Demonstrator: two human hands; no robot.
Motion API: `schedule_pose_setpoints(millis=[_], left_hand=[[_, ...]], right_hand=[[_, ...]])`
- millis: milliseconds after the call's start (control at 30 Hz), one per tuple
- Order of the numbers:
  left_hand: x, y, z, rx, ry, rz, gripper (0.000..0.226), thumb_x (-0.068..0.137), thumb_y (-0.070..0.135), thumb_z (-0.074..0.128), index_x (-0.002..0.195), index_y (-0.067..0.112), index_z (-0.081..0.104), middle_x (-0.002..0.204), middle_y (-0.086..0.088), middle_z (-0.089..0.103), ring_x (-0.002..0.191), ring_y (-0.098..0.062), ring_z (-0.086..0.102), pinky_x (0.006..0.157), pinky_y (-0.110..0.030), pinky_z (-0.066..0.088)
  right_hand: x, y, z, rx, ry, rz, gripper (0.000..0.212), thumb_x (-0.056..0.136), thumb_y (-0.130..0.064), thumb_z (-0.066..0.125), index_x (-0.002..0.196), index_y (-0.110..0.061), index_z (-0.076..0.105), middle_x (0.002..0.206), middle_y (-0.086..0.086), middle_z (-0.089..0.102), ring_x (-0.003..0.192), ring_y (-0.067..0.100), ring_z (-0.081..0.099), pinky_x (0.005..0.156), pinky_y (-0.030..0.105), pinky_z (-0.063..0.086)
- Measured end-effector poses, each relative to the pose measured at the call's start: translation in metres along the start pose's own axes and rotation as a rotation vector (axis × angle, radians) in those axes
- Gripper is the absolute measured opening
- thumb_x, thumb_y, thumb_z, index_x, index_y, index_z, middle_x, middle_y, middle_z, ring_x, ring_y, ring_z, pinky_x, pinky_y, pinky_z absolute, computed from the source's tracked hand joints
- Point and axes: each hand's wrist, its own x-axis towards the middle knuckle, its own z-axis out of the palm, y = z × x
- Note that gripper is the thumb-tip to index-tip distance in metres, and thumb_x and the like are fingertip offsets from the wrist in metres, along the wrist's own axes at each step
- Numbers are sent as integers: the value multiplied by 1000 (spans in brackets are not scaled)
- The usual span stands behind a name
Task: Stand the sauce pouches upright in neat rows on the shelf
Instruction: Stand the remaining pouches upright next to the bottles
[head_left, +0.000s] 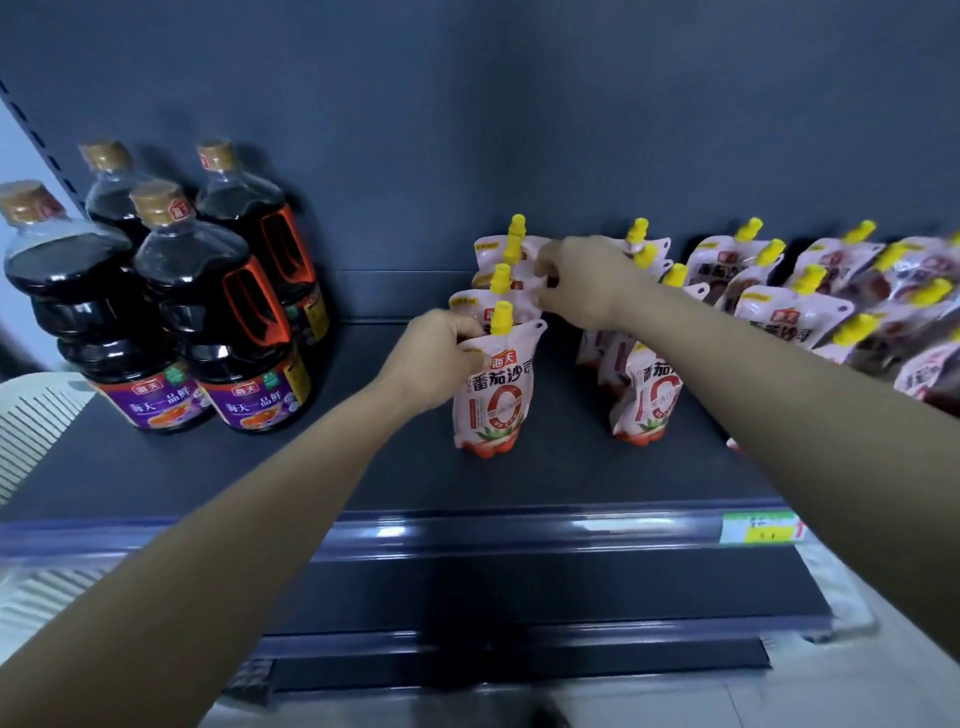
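Note:
White-and-red sauce pouches with yellow caps stand on a dark shelf (363, 467). One row runs back from the front pouch (493, 395). My left hand (431, 358) grips the top left corner of that front pouch. My right hand (587, 280) pinches the upper right edge of a pouch further back in the same row (519, 301). A second row starts at another upright pouch (649, 400), partly hidden by my right forearm. More pouches (789, 312) lean in loose rows to the right.
Several large dark soy sauce bottles (208, 322) stand at the shelf's left. A white slatted crate (36, 415) sits at the far left edge. A price tag (753, 527) sticks on the shelf's front rail. A lower shelf shows beneath.

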Motion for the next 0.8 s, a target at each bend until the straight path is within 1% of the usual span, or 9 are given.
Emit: schedule_pose_setpoints(millis=[67, 100, 167, 267, 400, 467, 533, 633, 800], left_hand=[[-2, 3, -3, 13, -11, 22, 13, 82, 9, 63, 71, 16, 61, 79, -3, 64, 76, -20, 60, 63, -29, 47], [-4, 5, -5, 16, -5, 32, 8, 82, 10, 63, 75, 11, 62, 82, -5, 65, 79, -22, 62, 66, -31, 50], [-7, 12, -10, 7, 29, 52, 8, 82, 13, 65, 84, 5, 64, 89, -6, 68, 85, -22, 64, 77, -36, 54], [-11, 24, -17, 2, 80, 74, 9, 81, 16, 68, 86, 16, 61, 90, 3, 65, 86, -15, 62, 82, -30, 52], [-16, 43, -20, 93, 170, 93, 20, 83, 17, 66, 102, 13, 61, 102, -3, 66, 94, -20, 61, 84, -36, 52], [-20, 58, -18, 137, 212, 124, 23, 84, 13, 62, 108, 12, 60, 109, -5, 64, 98, -20, 60, 88, -34, 50], [-25, 78, -10, 184, 240, 167, 25, 85, 10, 60, 109, 11, 60, 111, -6, 61, 101, -22, 59, 89, -33, 48], [-29, 112, 7, 298, 266, 256, 24, 85, 13, 60, 109, 12, 59, 109, -7, 60, 101, -24, 56, 88, -34, 45], [-32, 178, 39, 453, 280, 382, 27, 87, 18, 57, 113, 11, 56, 112, -9, 57, 107, -29, 52, 91, -44, 41]], right_hand=[[-6, -1, 0, 16, 21, -1, 13, 89, -20, 53, 93, -7, 55, 109, 16, 64, 91, 32, 56, 70, 32, 42], [-8, -1, -1, 20, 36, 2, 11, 89, -20, 53, 90, -10, 53, 107, 16, 64, 90, 31, 56, 69, 31, 41], [-13, -2, -3, 14, 61, -1, 17, 90, -21, 52, 98, -8, 58, 109, 16, 64, 97, 34, 60, 70, 32, 45], [-22, -4, -8, -6, 90, -18, 27, 90, -18, 51, 114, -8, 60, 113, 16, 63, 102, 36, 61, 74, 34, 49], [-37, -1, -19, -31, 128, -73, 28, 89, -18, 52, 114, -9, 60, 115, 15, 64, 105, 35, 60, 81, 37, 52], [-45, 6, -27, -58, 141, -94, 28, 90, -20, 53, 115, -8, 59, 117, 13, 63, 107, 35, 59, 84, 37, 51], [-55, 18, -37, -90, 157, -100, 29, 92, -20, 53, 117, -8, 59, 118, 12, 61, 109, 34, 57, 83, 36, 48], [-74, 43, -56, -119, 209, -102, 30, 93, -21, 51, 120, -9, 58, 122, 13, 58, 113, 35, 55, 85, 37, 45], [-112, 93, -90, -132, 258, -121, 36, 93, -25, 51, 126, -11, 53, 125, 13, 57, 116, 34, 53, 94, 43, 46]])
